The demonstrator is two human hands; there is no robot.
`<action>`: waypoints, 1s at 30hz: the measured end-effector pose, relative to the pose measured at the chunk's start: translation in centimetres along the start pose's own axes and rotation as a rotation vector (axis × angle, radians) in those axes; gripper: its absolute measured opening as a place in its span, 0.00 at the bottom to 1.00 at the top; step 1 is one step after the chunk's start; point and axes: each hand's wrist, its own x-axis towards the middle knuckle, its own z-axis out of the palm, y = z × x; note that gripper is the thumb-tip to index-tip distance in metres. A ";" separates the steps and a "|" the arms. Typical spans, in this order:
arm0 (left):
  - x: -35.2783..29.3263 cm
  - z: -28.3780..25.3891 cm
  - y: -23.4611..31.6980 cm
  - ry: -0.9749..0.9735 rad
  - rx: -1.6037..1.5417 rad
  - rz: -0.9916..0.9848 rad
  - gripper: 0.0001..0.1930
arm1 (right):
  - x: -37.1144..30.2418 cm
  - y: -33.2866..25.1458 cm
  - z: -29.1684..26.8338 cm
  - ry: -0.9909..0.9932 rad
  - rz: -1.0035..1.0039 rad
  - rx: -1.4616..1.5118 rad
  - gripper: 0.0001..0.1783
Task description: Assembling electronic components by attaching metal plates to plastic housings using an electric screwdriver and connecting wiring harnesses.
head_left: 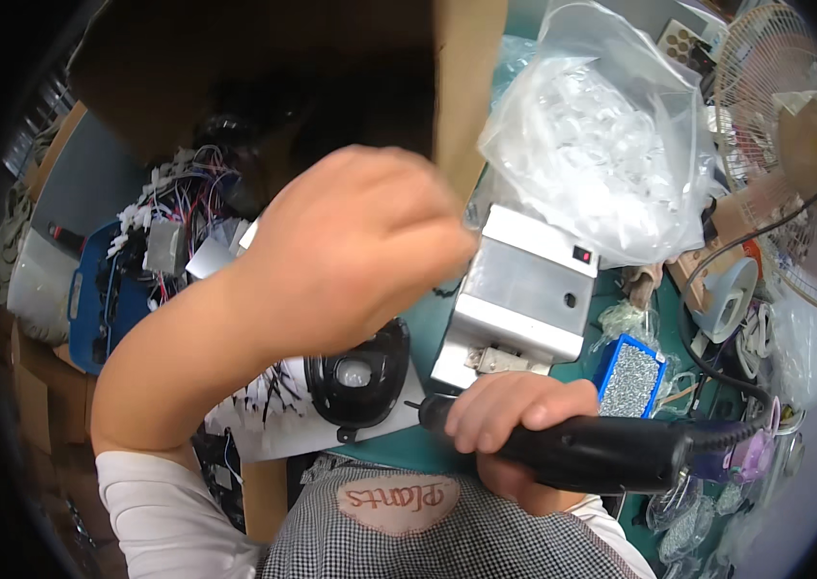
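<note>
A black electric screwdriver (601,452) lies in my right hand (515,415), whose fingers wrap around its body. Its thin bit points left, toward a black plastic housing (362,372) with a clear round lens. That housing rests on a white surface beside several thin wires. My left hand (360,241) is raised above and to the left of a white and grey screw feeder (515,289), its fingers curled together. What those fingers hold, if anything, is hidden, and the hand is slightly blurred.
A bag of clear plastic parts (601,145) stands behind the feeder. Right of it sits a blue box of small screws (632,378). A cardboard box (466,87) rises at the back. Wire bundles fill a blue bin (90,309) at left. A fan (785,145) stands far right.
</note>
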 end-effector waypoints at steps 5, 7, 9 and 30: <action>9.3 6.3 -2.9 -0.009 0.059 -0.115 0.07 | -0.1 -0.4 -0.3 0.148 0.106 -0.025 0.33; 12.3 9.0 -4.2 -0.207 0.162 -0.209 0.09 | 0.1 -0.8 -0.5 0.139 0.108 -0.013 0.33; 14.1 11.4 -5.3 -0.283 0.196 -0.259 0.12 | 0.5 -1.3 -1.0 0.091 0.118 0.013 0.32; 7.9 5.5 -2.6 -0.028 -1.068 -0.846 0.12 | 0.1 0.1 -0.2 0.289 0.109 0.062 0.34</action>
